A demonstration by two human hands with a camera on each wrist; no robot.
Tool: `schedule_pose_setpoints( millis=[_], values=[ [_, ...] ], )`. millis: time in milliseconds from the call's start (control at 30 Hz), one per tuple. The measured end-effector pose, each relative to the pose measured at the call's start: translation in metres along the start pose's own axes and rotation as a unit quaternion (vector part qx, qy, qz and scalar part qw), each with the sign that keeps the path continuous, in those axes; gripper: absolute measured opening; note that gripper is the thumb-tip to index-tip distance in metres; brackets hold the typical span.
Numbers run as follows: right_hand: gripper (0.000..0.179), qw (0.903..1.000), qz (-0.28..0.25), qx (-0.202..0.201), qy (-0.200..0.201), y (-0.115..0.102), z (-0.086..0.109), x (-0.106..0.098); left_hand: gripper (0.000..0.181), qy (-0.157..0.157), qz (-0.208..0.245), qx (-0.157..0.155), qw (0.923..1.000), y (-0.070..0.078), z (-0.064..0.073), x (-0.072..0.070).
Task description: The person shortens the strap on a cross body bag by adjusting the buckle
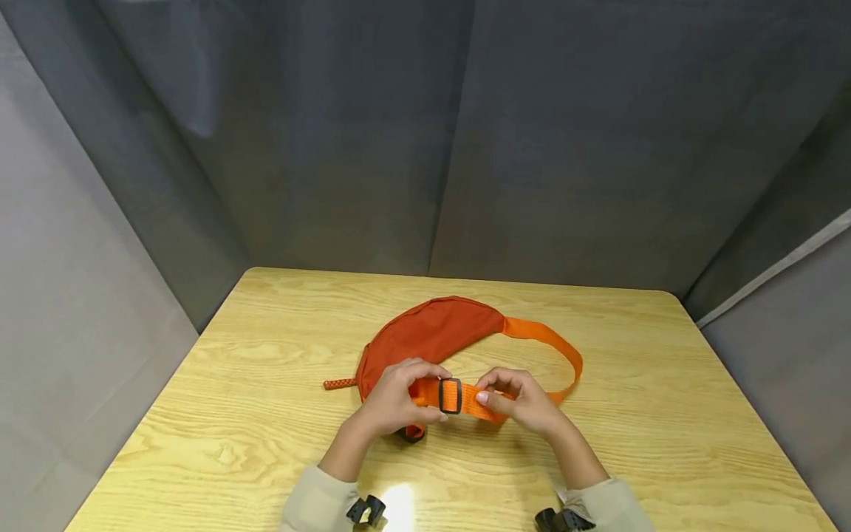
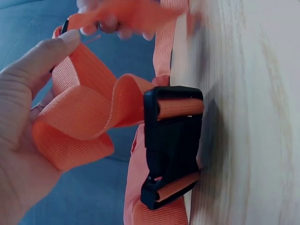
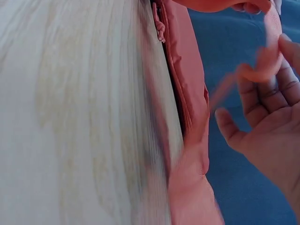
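A red-orange waist bag (image 1: 432,329) lies on the wooden table, its orange strap (image 1: 561,355) looping out to the right. My left hand (image 1: 399,395) pinches the black slide adjuster (image 1: 450,396) on the strap between thumb and fingers. Just to the right, my right hand (image 1: 521,399) pinches the strap between thumb and fingers. In the left wrist view, slack webbing (image 2: 89,108) folds beside the left palm, and a fastened black side-release buckle (image 2: 173,145) hangs near the tabletop. The right wrist view shows the strap blurred near the right fingers.
The light wooden table (image 1: 233,414) reaches to grey curtains (image 1: 346,148) at the back and sides. A patterned zipper pull (image 1: 340,383) sticks out from the bag's left end. Black wrist cameras (image 1: 366,510) sit at both cuffs.
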State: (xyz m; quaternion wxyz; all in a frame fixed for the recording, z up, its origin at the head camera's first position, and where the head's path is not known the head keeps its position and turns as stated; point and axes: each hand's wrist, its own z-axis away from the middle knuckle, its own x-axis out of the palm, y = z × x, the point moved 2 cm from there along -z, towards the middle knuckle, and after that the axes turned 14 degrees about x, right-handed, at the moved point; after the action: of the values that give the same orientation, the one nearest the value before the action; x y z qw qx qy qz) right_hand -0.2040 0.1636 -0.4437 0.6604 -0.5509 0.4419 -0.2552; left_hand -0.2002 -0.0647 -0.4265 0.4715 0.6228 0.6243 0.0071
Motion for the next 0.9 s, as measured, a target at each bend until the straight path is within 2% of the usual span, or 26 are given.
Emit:
schedule_pose_setpoints(
  millis=[167, 367, 667, 900],
  values=[
    [0.006, 0.9993, -0.035, 0.011, -0.005, 0.006, 0.000, 0.001, 0.052, -0.012, -0.014, -0.004, 0.9998, 0.000, 0.000, 0.001],
    [0.010, 0.9969, -0.075, 0.020, -0.009, 0.003, 0.000, 0.004, 0.052, -0.025, -0.033, -0.014, 0.9990, 0.002, 0.000, 0.002],
    [0.008, 0.9949, -0.099, 0.020, 0.002, 0.003, -0.004, 0.011, 0.052, -0.025, -0.036, -0.016, 0.9989, 0.001, 0.001, 0.003],
    [0.014, 0.9941, -0.107, 0.015, 0.003, 0.004, -0.003, 0.013, 0.052, -0.031, -0.025, -0.037, 0.9985, 0.002, 0.002, 0.000]
  ],
)
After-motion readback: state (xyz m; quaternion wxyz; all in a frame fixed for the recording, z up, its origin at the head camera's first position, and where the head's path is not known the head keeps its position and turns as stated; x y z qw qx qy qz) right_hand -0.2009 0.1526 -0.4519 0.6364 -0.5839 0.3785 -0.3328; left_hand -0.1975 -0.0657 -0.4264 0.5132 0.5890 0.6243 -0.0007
